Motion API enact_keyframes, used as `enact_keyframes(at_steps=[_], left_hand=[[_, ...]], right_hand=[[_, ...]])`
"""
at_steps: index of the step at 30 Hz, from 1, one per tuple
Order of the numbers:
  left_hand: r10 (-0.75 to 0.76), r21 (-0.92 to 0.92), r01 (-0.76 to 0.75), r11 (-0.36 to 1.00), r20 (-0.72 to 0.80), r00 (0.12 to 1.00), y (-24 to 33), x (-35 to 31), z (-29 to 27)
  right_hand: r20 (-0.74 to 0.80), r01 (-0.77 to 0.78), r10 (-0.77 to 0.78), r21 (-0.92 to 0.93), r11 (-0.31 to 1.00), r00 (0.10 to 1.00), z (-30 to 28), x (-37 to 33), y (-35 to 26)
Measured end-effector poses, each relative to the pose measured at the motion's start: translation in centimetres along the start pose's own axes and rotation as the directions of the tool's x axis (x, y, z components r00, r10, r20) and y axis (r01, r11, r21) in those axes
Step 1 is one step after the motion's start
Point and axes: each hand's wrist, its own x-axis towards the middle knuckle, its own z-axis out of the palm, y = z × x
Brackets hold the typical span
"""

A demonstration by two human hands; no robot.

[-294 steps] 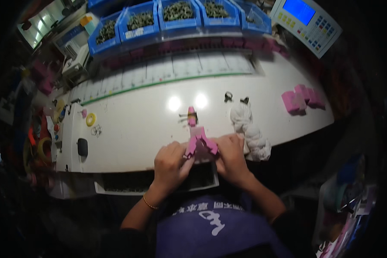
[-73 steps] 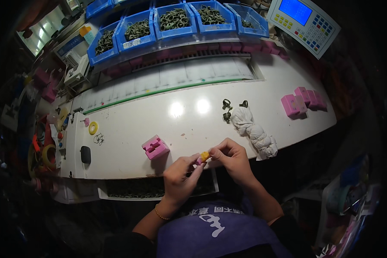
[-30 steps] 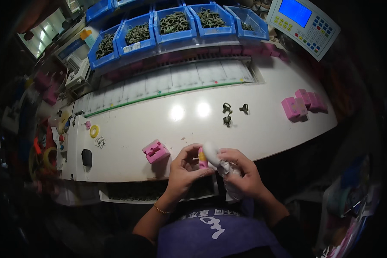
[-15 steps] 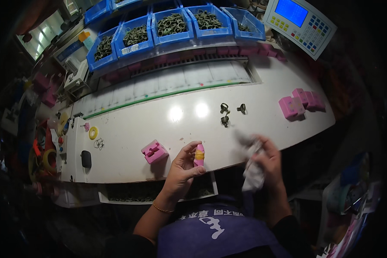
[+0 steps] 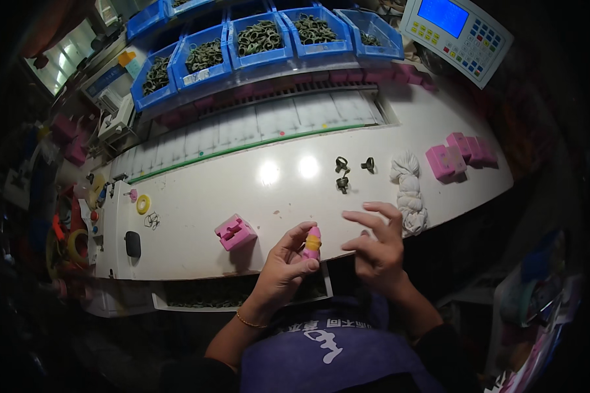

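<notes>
My left hand [image 5: 283, 262] is closed around a small pink piece [image 5: 313, 243] with a yellow band round its middle, held upright near the table's front edge. To the right of it, my right hand [image 5: 381, 247] hovers with fingers apart and nothing in them. A crumpled, twisted white cloth [image 5: 410, 195] lies just beyond the right hand. Farther back sit three small dark ring-shaped parts [image 5: 343, 185]. Left of my left hand stands a pink slotted block [image 5: 235, 232].
More pink blocks [image 5: 444, 162] stand at the right. Blue bins [image 5: 262, 59] holding many dark ring parts line the back, behind a white belt [image 5: 255, 134] with a green edge. A yellow tape roll [image 5: 143, 204] lies left. An open drawer [image 5: 328, 278] juts below the front edge.
My right hand has let go of the white cloth, which now lies on the table. My left hand has shifted slightly right with the pink piece. Coloured dots on the belt have moved left.
</notes>
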Motion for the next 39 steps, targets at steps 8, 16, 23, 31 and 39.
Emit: enact_keyframes(at_steps=[8,16,23,31,39], left_hand=[[-0.053,-0.239,0.066,0.969,0.059,0.997,-0.2,0.1,-0.3],[-0.055,-0.269,0.08,0.96,0.099,0.994,0.0,-0.1,-0.5],[-0.048,-0.408,0.104,0.907,0.144,0.988,-0.3,0.0,-0.5],[-0.056,-0.395,0.102,0.913,0.127,0.99,-0.4,-0.2,-0.1],[-0.087,-0.179,0.081,0.98,-0.027,0.996,0.8,-1.0,0.3]], right_hand=[[-0.029,0.042,-0.043,-0.021,0.999,0.999,0.4,1.1,-1.7],[-0.086,-0.083,0.097,0.153,0.985,0.992,0.9,0.9,-2.1],[-0.024,0.025,-0.019,0.242,0.97,1.0,1.2,-0.9,-0.6],[0.136,-0.221,0.193,0.226,0.949,0.972,1.8,1.9,-3.1],[0.119,-0.148,0.126,0.201,0.968,0.985,2.4,1.6,-2.6]])
